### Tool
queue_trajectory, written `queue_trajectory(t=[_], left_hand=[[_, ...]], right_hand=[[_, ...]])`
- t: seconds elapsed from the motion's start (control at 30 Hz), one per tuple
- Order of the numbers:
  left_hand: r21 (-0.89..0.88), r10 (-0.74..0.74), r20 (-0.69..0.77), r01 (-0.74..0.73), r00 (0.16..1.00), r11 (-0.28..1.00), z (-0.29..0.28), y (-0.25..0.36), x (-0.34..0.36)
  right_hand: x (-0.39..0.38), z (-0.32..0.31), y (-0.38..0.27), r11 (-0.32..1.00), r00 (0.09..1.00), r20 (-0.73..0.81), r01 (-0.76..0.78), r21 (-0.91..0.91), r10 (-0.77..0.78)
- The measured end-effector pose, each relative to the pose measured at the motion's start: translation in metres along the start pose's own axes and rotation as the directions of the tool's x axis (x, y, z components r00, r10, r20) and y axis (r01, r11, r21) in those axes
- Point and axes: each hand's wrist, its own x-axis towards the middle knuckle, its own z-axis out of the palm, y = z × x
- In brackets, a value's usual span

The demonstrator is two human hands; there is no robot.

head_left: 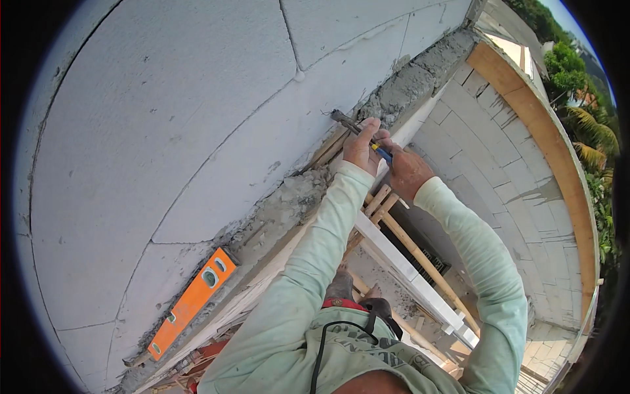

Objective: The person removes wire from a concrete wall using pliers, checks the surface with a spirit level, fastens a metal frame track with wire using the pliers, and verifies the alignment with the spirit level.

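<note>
Both my hands are at a pair of pincers (348, 123) with dark metal jaws and blue-and-yellow grips, held against the wall's lower edge. My left hand (361, 148) is closed around the tool nearer its jaws. Closed on the blue handle end is my right hand (408, 172). At the jaws a small bit of dark wire (326, 113) sticks out by the grey block wall (197, 144). My fingers hide part of the handles.
An orange spirit level (190, 303) leans on the mortar ledge (279, 203) at lower left. Bamboo poles (420, 253) and a pale beam (407, 276) cross below my arms. On the right stands a block wall (505, 157) edged with an orange-brown board (558, 138).
</note>
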Motion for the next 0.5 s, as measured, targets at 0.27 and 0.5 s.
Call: queue_trajectory(t=[0.27, 0.5], left_hand=[[-0.522, 0.189, 0.202, -0.057, 0.961, 0.851, 0.046, -0.001, 0.019], [-0.412, -0.019, -0.031, 0.005, 0.999, 0.911, 0.023, -0.024, 0.015]], right_hand=[[0.003, -0.076, -0.032, 0.601, 0.973, -0.084, 0.063, -0.797, -0.214], [-0.009, -0.056, -0.037, 0.874, 0.992, 0.076, -0.050, -0.484, 0.099]])
